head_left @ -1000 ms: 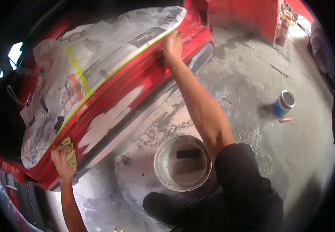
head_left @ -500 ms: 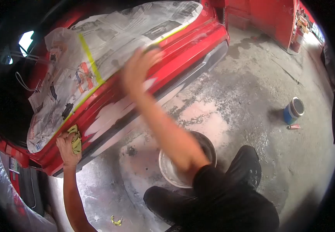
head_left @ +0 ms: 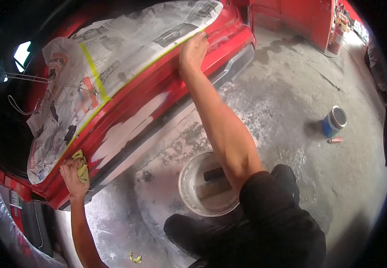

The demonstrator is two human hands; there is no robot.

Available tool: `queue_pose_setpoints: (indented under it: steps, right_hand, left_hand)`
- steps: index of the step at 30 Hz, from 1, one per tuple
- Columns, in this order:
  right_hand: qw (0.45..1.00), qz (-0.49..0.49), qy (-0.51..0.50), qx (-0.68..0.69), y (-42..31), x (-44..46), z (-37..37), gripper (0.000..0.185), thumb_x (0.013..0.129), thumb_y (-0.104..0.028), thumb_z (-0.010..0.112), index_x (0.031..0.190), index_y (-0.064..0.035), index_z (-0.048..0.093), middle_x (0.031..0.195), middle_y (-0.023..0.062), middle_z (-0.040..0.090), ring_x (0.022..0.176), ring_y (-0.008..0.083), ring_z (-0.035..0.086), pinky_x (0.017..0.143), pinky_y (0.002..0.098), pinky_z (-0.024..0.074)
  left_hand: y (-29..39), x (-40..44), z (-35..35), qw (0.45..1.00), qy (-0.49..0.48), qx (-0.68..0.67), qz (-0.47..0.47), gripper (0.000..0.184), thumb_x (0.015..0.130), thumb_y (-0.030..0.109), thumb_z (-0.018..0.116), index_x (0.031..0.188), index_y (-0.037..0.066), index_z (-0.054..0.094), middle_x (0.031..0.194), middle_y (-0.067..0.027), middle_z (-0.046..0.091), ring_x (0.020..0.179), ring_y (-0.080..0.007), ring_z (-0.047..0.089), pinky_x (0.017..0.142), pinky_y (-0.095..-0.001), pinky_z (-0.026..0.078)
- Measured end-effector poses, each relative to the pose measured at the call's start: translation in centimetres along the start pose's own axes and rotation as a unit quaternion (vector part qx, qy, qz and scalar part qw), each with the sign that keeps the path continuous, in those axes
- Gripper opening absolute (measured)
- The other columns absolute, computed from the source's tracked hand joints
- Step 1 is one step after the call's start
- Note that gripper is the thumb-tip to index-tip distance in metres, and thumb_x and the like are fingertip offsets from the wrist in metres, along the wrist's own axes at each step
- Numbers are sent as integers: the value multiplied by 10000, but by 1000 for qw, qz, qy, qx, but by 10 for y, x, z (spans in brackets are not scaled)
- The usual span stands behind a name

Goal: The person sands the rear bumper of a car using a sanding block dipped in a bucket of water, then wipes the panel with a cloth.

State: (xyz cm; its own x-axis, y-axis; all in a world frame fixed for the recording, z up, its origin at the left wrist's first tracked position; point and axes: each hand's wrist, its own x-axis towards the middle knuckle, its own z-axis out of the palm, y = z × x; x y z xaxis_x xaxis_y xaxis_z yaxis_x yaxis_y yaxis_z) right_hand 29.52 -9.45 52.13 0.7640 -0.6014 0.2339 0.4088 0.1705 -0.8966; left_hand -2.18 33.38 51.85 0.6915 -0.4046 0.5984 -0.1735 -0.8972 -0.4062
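Note:
My left hand [head_left: 74, 178] is closed on a crumpled yellow-green cloth [head_left: 82, 168], at the near left end of a red car bumper [head_left: 133, 98]. Pale sanded or filled patches [head_left: 131, 127] mark the bumper's lower face. Toward its far end, my right hand [head_left: 194, 51] presses on the upper part beside the taped edge. Its fingers curl over; whatever lies under them is hidden. Newspaper sheets [head_left: 126, 49] cover the area above the bumper, held along the edge by yellow-green tape [head_left: 96, 73].
Between my legs stands a round bucket [head_left: 185, 196] holding murky liquid and a dark block [head_left: 214, 174]. A blue can [head_left: 334, 123] is on the floor at right, beside a small red-and-white tube [head_left: 335, 140]. A yellow-green scrap [head_left: 135, 257] lies near the bottom.
My right hand has swept up and right along the bumper, away from a blurred spot nearer the middle. My left hand stays on the cloth. The view has shifted slightly.

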Motion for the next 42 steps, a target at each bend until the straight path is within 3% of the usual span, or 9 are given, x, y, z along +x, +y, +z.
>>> queue_pose_setpoints:
  steps: [4,8,12,23,27,29,31,36,42]
  right_hand:
    - [935,-224,62,-269,56,-99,69,667,1090,-217,435,1504,236,175,1581,486,109,1518,578,107,1272,558,87]
    - [991,-129,24,11,-17,-175,66,672,1092,-197,421,1483,266,131,1575,502,58,1506,613,49,1266,585,70]
    - [998,-39,49,23,-1,-28,27,675,1093,-208,437,1479,268,155,1563,514,54,1509,603,44,1272,572,54]
    - [995,-62,-24,78,-46,-250,82,770,1043,-104,507,1553,192,12,1614,452,-83,1522,595,-52,1253,608,16]
    - [922,-85,-129,-356,-22,-67,25,656,1107,-214,358,1507,245,115,1576,495,63,1506,608,62,1266,601,65]
    - [996,58,-14,67,-54,-64,3,638,1109,-207,380,1502,242,154,1584,483,85,1522,579,70,1275,576,76]
    - [984,-140,18,-109,6,-113,46,588,1062,-148,422,1495,199,227,1549,509,95,1481,646,71,1227,662,98]
    - [990,-58,-99,77,-58,-343,104,747,1076,-188,440,1576,150,-1,1634,412,-121,1539,548,-102,1259,585,-27]
    - [996,-47,35,69,-22,-177,77,695,1091,-169,437,1568,166,59,1631,429,-31,1541,554,-39,1271,568,0]
  left_hand:
    - [-2,2,3,1000,3,-6,-3,521,819,290,637,1293,85,569,1151,-222,527,1077,-431,504,958,-560,380]
    - [-3,4,0,1000,-6,-1,2,516,830,286,632,1296,75,568,1148,-234,521,1082,-439,497,961,-563,375]
    - [-5,-3,4,1000,-2,10,9,540,864,353,620,1303,43,568,1179,-258,521,1105,-443,494,988,-554,371]
    - [1,4,0,1000,-8,-5,7,533,790,223,685,1288,88,552,1192,-222,531,1123,-427,503,976,-567,381]
    - [0,1,0,1000,12,12,9,557,764,239,702,1286,96,569,1188,-219,535,1108,-435,512,966,-567,389]
    - [-2,-1,3,1000,24,8,7,558,749,226,707,1277,97,580,1181,-216,540,1096,-435,518,958,-564,392]
    - [-2,-1,1,1000,17,0,-3,548,746,235,710,1263,100,590,1167,-210,549,1077,-427,523,944,-558,394]
    - [-6,3,-1,999,-29,16,-23,544,763,256,714,1270,111,582,1157,-208,546,1087,-415,513,925,-546,392]
    - [8,6,-7,1000,-1,19,5,505,771,171,699,1254,84,579,1159,-203,538,1097,-413,507,947,-534,395]
